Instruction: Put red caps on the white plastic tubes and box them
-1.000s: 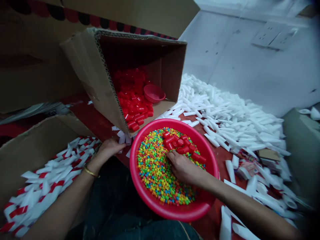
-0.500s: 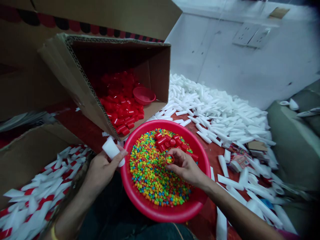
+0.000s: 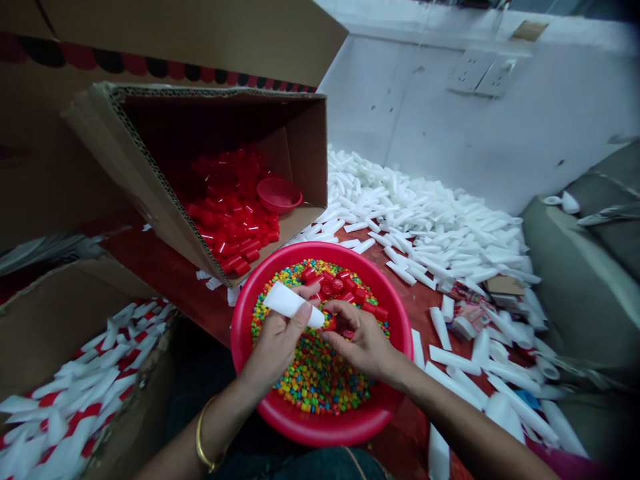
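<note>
Left hand [image 3: 277, 343] grips a white tube [image 3: 287, 305], right hand [image 3: 363, 340] pinches a red cap [image 3: 330, 324] above the basin [image 3: 320, 250]; loose tubes [image 3: 415, 220] remain at one o'clock, caps [image 3: 225, 213] at eleven.

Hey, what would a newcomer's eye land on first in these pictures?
The eye goes first to the round pinkish-red plastic basin at the centre, heaped with tiny rainbow-coloured pellets, where the left hand holds a white plastic tube and the right hand reaches in beside it. Above, a tilted brown cardboard box holds glossy red plastic caps, and to the right lies a large heap of white plastic tubes.
</note>
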The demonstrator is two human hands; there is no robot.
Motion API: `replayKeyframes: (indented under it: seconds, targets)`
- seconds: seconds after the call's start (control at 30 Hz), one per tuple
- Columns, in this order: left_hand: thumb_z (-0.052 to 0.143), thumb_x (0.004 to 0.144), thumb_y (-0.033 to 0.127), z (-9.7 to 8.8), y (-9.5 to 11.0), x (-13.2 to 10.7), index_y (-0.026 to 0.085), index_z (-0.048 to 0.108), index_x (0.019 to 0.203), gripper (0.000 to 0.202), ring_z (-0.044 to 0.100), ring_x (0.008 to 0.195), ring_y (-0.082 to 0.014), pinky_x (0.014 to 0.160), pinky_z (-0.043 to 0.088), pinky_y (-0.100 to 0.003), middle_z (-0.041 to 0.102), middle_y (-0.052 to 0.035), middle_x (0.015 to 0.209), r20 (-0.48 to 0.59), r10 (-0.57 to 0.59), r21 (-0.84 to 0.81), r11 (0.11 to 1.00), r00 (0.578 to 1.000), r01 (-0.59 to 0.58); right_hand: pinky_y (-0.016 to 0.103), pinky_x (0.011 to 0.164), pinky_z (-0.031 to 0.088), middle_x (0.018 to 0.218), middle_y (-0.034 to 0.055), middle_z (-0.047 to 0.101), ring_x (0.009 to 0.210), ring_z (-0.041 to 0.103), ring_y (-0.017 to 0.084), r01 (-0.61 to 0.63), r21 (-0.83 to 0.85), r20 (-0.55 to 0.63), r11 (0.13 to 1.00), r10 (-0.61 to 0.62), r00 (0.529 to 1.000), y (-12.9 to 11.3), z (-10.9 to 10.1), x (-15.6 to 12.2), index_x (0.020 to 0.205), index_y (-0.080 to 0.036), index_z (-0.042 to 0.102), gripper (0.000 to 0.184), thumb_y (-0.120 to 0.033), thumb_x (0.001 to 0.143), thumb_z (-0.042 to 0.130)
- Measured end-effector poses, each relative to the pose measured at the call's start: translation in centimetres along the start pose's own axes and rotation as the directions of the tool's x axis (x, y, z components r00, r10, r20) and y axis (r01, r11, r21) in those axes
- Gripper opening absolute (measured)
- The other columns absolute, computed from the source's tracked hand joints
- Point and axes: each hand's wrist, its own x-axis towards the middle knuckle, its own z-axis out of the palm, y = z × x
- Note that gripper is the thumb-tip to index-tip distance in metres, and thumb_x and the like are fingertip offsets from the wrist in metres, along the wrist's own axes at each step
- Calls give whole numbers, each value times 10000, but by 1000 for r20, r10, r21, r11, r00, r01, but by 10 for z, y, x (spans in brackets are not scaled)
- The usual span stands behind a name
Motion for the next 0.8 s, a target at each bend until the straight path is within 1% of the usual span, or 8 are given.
replayKeyframes:
  seconds: [0.13,0.33,0.43,0.5,0.57,0.7,0.73,0.8]
  targets:
    - [515,833,465,-1,-4,1,167,504,1133,422,537,1134,-241,977,418,-379,537,-124,1267,-6,12,-44,999,1000,-12,322,763,474,986,72,632,862,592,188,120,-125,-6,985,-122,993,-4,-3,-1,1080,-179,537,289,-169,792,555]
    - [528,826,471,0,-7,1,171,526,991,342,500,1187,-235,1022,374,-367,540,-116,1275,13,50,-24,998,999,-49,342,816,470,1039,92,625,928,592,201,174,-89,1,981,-174,985,-8,-3,-2,1139,-180,525,307,-189,832,529]
    - [542,822,461,1,-7,-1,185,517,977,317,477,1213,-235,1045,342,-380,550,-109,1269,57,54,-27,998,997,-53,334,818,469,1019,74,627,937,584,202,113,27,-2,993,-113,994,-8,-3,-3,1131,-188,549,287,-254,852,538]
    - [540,830,442,0,-5,-3,197,518,970,283,466,1227,-238,1051,328,-395,557,-104,1265,117,48,-45,998,992,-43,291,718,493,902,40,627,808,592,169,1,233,82,973,-20,996,-9,-2,-4,1092,-188,573,277,-323,851,551]
    - [525,844,436,-2,-2,-6,210,522,947,248,462,1232,-241,1056,316,-414,570,-99,1253,206,45,-67,997,978,-32,245,594,493,766,0,592,587,539,103,-183,487,255,854,61,965,-10,0,-5,1027,-172,590,298,-396,831,572]
    - [475,873,437,-7,3,-10,245,543,953,219,428,1261,-245,1077,269,-448,534,-68,1301,396,97,-53,995,913,-83,207,394,454,595,-45,533,326,336,30,-472,766,474,436,113,873,-8,6,-5,889,-152,571,360,-502,826,517]
    - [482,875,421,-7,4,-11,252,553,968,206,393,1286,-245,1088,248,-451,513,-59,1324,438,110,-29,994,892,-109,198,362,441,561,-49,523,310,329,33,-482,786,474,387,123,872,-7,7,-5,862,-153,560,355,-502,835,497]
    - [510,867,384,-6,4,-11,255,568,1007,199,333,1322,-251,1094,240,-453,468,-56,1365,480,108,8,992,871,-127,200,345,444,530,-53,506,313,358,51,-450,795,428,407,148,891,-5,8,-5,852,-161,543,338,-492,849,478]
